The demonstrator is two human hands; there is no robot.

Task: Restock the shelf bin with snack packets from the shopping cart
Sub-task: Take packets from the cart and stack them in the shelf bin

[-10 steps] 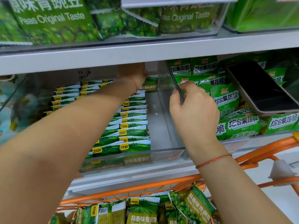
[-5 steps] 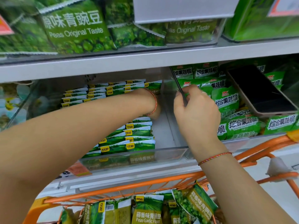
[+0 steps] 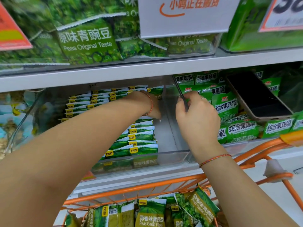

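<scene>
Left hand (image 3: 151, 105) now drawn back from the rear of the shelf bin (image 3: 172, 157), where it reached a second ago, to about mid-depth beside the rows of packets (image 3: 141, 136). Fingers bent down behind the wrist and hidden, so cannot tell whether anything is held. Right hand (image 3: 196, 117) unmoved through all three views, fingers and thumb pinched on the clear divider (image 3: 180, 94) at the bin's right wall, steadying it. Packets stacked in rows along the left side and back of the bin; bare strip of floor along the right edge, next to the divider. More packets in the cart (image 3: 180, 179) below the bin's front edge, not yet shelved. Judged: last batch pushed into place, arm coming out, next grab from the cart due. Bin not yet full.
</scene>
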